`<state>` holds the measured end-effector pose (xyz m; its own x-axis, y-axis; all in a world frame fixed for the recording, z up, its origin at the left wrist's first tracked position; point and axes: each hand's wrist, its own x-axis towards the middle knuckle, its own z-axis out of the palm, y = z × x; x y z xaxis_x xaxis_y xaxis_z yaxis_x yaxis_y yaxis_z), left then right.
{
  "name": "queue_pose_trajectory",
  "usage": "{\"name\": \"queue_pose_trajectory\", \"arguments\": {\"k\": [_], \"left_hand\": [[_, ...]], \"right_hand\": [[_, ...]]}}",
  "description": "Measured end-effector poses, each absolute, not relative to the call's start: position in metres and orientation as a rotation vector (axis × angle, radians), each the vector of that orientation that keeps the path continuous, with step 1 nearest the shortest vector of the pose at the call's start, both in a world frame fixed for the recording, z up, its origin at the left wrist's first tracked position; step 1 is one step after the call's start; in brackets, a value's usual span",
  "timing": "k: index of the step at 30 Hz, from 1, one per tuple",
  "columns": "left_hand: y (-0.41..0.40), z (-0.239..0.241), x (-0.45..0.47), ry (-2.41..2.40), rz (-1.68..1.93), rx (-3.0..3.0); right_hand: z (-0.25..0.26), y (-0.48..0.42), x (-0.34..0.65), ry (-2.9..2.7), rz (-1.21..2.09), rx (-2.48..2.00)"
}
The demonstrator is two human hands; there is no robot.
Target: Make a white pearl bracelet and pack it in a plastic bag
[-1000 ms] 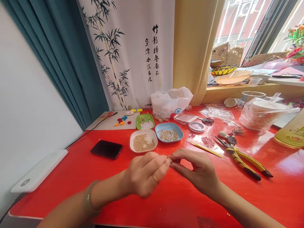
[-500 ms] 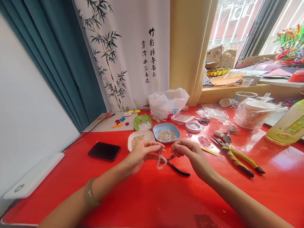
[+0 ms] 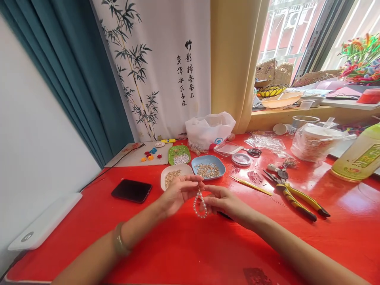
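Observation:
A loop of pearl beads [image 3: 195,209] hangs above the red table, pinched at its top by my left hand [image 3: 179,193]. My right hand [image 3: 223,201] has come in from the right, its fingertips touching the loop's top and right side; whether they grip it is hard to make out. Below my right hand, a black handle of the small pliers [image 3: 225,215] shows, while the rest is hidden. Just beyond my hands stand a cream dish of gold beads [image 3: 164,174], a blue dish of gold pieces [image 3: 193,161] and a green dish with white beads [image 3: 171,155].
A black phone [image 3: 131,190] lies on the left. To the right are yellow tweezers [image 3: 252,185], large yellow-black pliers [image 3: 297,196], scissors [image 3: 253,152] and a yellow-green bottle [image 3: 358,156]. A white plastic bag [image 3: 209,126] stands at the back.
My right hand has moved left and down to the bead loop, uncovering the tweezers and covering most of the small pliers. The loop now hangs longer and more open under my left hand.

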<state>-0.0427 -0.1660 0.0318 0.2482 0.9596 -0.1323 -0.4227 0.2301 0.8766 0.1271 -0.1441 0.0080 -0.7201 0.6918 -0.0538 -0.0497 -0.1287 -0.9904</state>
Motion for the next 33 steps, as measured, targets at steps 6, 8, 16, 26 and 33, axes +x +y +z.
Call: {"name": "queue_pose_trajectory", "arguments": {"k": [6, 8, 16, 26, 33], "left_hand": [[-0.168, 0.033, -0.038, 0.724, 1.103, 0.744], [-0.169, 0.033, -0.037, 0.699, 1.111, 0.717], [-0.168, 0.028, -0.037, 0.636, 1.156, 0.562], [-0.162, 0.017, -0.041, 0.891, 1.167, 0.721], [-0.161, 0.014, -0.042, 1.143, 0.971, 1.118]], "right_hand": [[0.005, -0.145, 0.123, -1.675, 1.968, -0.749], [0.002, -0.145, 0.122, -1.648, 1.960, -0.779], [0.000, -0.143, 0.120, -1.629, 1.897, -0.807], [0.001, -0.138, 0.131, -1.946, 1.527, -0.920], [0.006, -0.139, 0.136, -2.143, 1.266, -0.963]]}}
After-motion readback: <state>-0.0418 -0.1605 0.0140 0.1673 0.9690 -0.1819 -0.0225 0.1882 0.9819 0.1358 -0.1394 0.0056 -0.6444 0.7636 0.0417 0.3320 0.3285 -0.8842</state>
